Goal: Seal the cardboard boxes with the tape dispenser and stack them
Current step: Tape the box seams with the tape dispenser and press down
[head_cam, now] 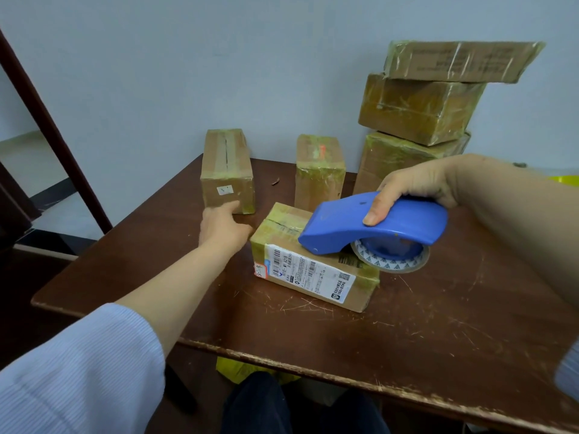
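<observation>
A: Blue plastic tape dispenser (372, 225) sits nose-down on the top of the labelled box (313, 261), roll (391, 261) overhanging the box's far-right end. That box lies flat, mid-table, long side toward the person.

B: Hands?

A: The right hand (416, 186) is wrapped over the dispenser's arched handle from above, thumb down the near side, fingers curled round the far side and hidden. The left hand (224, 225) reaches to the box's left end; it looks loosely curled and touching the end face, but whether it presses or merely rests cannot be told.

B: Step in hand, as judged?

A: Running tape along this box's top seam. To do it well: the left hand should brace the end so the box does not slide on the wooden table (407, 339); the dispenser should be kept low, pulled straight along the seam with steady pressure, then run past the edge and down the end face before cutting.

B: Other boxes?

A: Two upright boxes (227, 170) (319, 170) wait behind. Three stacked boxes (419, 108) stand at the back right, the top one overhanging; the next needs squarer placement.
</observation>
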`<state>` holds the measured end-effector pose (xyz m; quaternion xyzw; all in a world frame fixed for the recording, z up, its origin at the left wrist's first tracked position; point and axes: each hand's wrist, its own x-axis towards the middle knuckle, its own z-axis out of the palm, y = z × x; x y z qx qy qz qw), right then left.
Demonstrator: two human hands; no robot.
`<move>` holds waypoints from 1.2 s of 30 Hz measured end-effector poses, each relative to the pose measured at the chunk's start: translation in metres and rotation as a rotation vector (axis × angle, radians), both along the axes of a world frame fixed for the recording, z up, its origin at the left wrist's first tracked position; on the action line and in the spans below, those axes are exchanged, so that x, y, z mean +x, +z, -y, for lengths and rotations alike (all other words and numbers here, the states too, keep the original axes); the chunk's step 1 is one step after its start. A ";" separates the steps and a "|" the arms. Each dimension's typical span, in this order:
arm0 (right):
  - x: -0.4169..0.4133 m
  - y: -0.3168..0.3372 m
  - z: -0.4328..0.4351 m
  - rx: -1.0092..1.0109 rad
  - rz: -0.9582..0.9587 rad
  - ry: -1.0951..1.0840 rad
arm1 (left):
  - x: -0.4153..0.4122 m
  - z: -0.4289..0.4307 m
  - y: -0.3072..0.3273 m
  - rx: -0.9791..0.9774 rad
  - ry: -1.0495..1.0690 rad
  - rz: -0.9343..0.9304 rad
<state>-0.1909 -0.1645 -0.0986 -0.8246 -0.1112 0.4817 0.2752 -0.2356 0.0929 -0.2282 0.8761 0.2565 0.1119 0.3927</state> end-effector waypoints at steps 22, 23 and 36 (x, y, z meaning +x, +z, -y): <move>-0.062 -0.022 0.007 -0.504 1.211 0.460 | -0.012 0.028 0.025 0.822 -0.931 -0.107; -0.060 -0.024 0.007 -0.496 1.223 0.457 | -0.012 0.029 0.027 0.768 -0.958 -0.115; -0.050 -0.028 0.041 -0.352 1.213 0.520 | -0.015 0.023 0.021 0.735 -0.999 -0.139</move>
